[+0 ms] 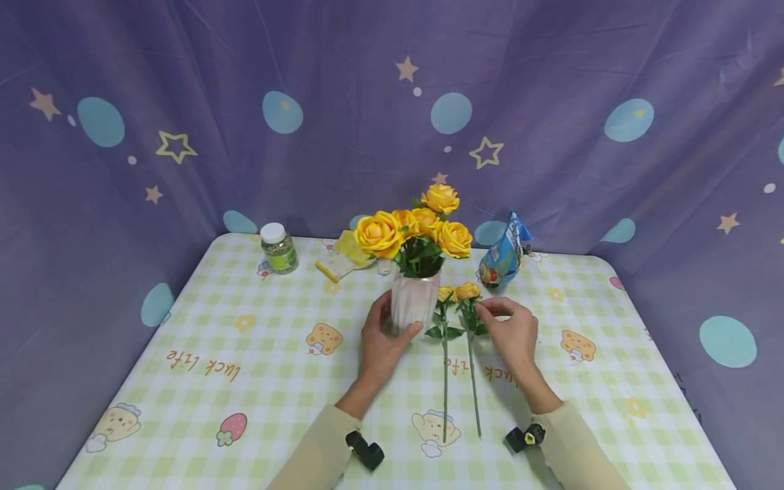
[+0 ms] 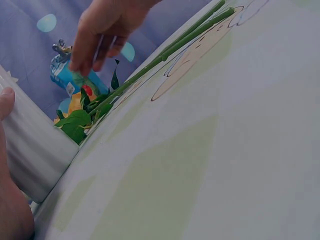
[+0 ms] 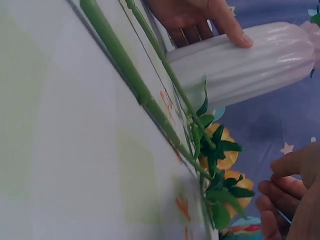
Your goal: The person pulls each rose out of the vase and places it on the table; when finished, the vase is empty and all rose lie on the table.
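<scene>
My left hand (image 1: pixel 384 335) grips a pale ribbed vase (image 1: pixel 412 303) around its side, the thumb across the front. Several yellow artificial roses (image 1: pixel 422 228) with dark green leaves stand in it. Right of the vase, two single-stem roses (image 1: pixel 468 291) lie on the table, heads toward the back and green stems (image 3: pixel 150 107) toward the front. Close over the right-hand rose's head hovers my right hand (image 1: pixel 510 329), its fingers loosely bent. In the right wrist view a gap shows between those fingers (image 3: pixel 285 187) and the rose.
A white-lidded jar (image 1: pixel 279 249) stands at the back left. Yellow-and-white gloves (image 1: pixel 348 257) lie behind the vase. At the back right is a blue snack bag (image 1: pixel 502 257) with a clip. A checked cloth (image 1: pixel 269 395) covers the table; a purple curtain (image 1: pixel 361 41) hangs behind.
</scene>
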Tool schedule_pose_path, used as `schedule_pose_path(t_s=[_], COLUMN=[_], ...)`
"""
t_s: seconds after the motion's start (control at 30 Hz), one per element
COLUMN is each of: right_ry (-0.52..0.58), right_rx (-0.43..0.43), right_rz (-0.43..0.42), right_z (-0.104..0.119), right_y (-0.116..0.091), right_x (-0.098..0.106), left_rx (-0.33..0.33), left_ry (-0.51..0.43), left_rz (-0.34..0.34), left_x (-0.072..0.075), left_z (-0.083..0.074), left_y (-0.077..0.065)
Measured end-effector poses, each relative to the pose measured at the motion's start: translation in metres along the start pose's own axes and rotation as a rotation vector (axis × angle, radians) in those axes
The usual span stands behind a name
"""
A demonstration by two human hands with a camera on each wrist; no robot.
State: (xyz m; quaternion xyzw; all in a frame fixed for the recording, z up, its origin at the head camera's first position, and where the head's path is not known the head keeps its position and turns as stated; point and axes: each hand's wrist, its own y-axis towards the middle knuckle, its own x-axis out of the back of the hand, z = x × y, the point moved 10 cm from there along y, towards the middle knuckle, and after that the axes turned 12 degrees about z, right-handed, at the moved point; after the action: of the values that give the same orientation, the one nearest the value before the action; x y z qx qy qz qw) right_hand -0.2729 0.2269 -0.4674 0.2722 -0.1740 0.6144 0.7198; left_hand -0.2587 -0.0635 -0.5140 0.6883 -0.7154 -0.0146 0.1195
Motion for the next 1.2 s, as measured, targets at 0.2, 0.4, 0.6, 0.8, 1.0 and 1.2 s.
schedule_pose_path(t_s=[0.2,0.4,0.6,0.8,1.0,1.2], right_ry=[0.117,0.319,0.47,0.542,0.655,0.73], right_rx=[0.07,0.18,0.285,0.325,0.395,0.419], right_rz=[-0.075,-0.128,-0.142,-0.146,-0.159,-0.133], right_z=[0.016,0.038,0.062,0.081,0.098,0.113], right_y=[-0.007,-0.017,-0.027,-0.032,-0.034,-0.031], right_x=[0.009,0.018,0.023,0.024,0.021,0.015], left_rx=[0.001,0.01,0.02,0.019,0.02,0.019], left_ry=[-0.002,0.001,0.001,0.003,0.011,0.006], left_rz=[-0.001,-0.001,-0.001,0.0,-0.001,-0.003], left_x=[0.0,0.0,0.0,0.0,0.0,0.0], left_z=[0.0,-0.001,0.0,0.002,0.002,0.003], left_y=[0.0,0.001,0.001,0.0,0.001,0.001])
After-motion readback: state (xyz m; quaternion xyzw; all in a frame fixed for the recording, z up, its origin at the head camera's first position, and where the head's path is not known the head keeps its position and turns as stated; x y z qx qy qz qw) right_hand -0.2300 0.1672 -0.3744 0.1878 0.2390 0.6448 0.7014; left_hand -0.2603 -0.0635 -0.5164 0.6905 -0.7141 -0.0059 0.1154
